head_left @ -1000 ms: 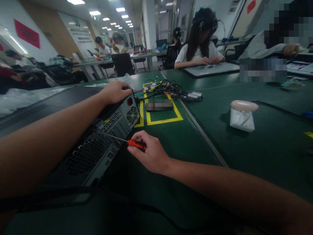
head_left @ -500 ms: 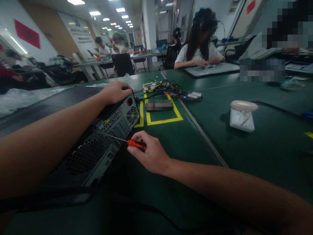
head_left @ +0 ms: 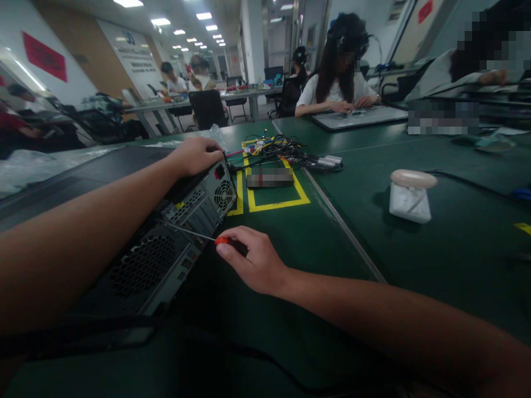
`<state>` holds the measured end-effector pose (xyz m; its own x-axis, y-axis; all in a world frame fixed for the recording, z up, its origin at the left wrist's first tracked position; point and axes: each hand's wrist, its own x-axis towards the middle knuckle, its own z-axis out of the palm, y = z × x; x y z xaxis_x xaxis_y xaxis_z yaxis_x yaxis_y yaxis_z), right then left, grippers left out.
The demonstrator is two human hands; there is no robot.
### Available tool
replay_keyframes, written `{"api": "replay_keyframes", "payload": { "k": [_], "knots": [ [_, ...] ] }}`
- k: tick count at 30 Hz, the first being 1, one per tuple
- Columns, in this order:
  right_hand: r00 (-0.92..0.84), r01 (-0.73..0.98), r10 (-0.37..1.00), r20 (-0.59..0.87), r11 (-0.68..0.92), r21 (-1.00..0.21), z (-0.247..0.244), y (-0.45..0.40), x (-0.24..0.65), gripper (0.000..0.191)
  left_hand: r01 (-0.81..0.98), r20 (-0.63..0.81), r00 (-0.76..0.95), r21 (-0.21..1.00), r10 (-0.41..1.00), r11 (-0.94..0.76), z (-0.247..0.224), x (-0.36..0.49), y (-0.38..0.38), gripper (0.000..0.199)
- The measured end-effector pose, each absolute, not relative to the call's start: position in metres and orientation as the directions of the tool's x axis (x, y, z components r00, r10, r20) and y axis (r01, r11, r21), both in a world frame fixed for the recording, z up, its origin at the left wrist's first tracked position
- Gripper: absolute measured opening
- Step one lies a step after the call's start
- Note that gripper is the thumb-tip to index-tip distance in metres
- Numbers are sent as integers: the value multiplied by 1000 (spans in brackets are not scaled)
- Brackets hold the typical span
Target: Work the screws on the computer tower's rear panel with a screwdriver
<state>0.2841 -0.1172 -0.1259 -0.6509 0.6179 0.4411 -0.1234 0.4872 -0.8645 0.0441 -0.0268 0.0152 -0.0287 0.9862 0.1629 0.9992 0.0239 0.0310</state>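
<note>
Where the orange-and-black screwdriver (head_left: 222, 241) is held: its handle is pinched in the fingers (head_left: 226, 253) of the right hand (head_left: 257, 265), thumb below and forefinger above, with no open gap seen; the other fingers are mostly hidden.
Screwdriver axis: the slim shaft is pointed away from the right hand, leftward and slightly forward, slantwise across the back panel of the computer case (head_left: 203, 209).
Tip: it is brought up near the seam beside the honeycomb vent (head_left: 145, 265); whether a screw is touched cannot be told.
Nearer hand: the handle is reached by the right hand alone, while the left hand is placed farther forward.
Computer case: it is laid at the left on the green tabletop (head_left: 315, 243), its back panel turned toward the right hand.
Left hand (head_left: 197, 157): its fingers are bent over the far top corner, above the fan grille (head_left: 224, 193); how firmly they are clenched cannot be told.
Cable bundle (head_left: 286, 148): it is heaped beyond the yellow tape (head_left: 280, 207).
Person across (head_left: 309, 98): both hands are kept over a flat board (head_left: 360, 120).
</note>
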Motion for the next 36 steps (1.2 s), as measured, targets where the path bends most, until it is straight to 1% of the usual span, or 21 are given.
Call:
{"api": "replay_keyframes", "payload": {
  "k": [4, 10, 21, 31, 36],
  "knots": [
    [-636, -119, 639, 432, 472, -873, -126, -118, 284, 30, 999, 164, -16, 43, 986, 9, 16, 44, -27, 60],
    [-659, -123, 633, 406, 442, -889, -125, -117, 284, 20, 999, 177, -4, 49, 984, -5, 14, 40, -27, 58],
    [-647, -159, 629, 432, 443, -882, -126, -117, 283, 19, 999, 170, -34, 47, 985, 26, 15, 46, -26, 60],
    [-657, -137, 639, 399, 419, -898, -125, -118, 284, 21, 998, 211, -61, 39, 976, 54, 9, 35, -15, 60],
    [-651, -153, 634, 418, 429, -890, -125, -117, 284, 20, 998, 204, -55, 44, 977, 47, 9, 35, -15, 60]
  ]
}}
